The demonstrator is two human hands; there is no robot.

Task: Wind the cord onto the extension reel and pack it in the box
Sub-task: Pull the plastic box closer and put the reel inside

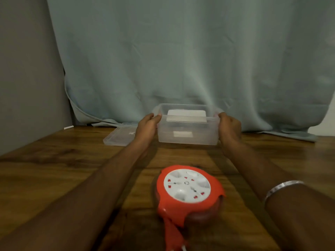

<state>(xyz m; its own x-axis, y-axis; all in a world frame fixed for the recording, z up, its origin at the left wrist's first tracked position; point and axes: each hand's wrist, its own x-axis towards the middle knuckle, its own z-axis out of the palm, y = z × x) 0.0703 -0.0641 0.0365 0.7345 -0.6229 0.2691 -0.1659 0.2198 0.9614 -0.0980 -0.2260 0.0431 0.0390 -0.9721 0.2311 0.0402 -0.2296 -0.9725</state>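
Reel: extension reel lay flat on the wooden table, nearest the camera, orange housing with a white socket face, between the forearms.
Lid: clear lid lay flat at the far left, just beside the box.
Left hand: left hand gripped the box's left end, fingers curled at its rim.
Box: clear plastic box, open-topped, stood beyond the reel, before a grey-blue curtain.
Right hand: right hand gripped the right end; a silver bangle circled that forearm.
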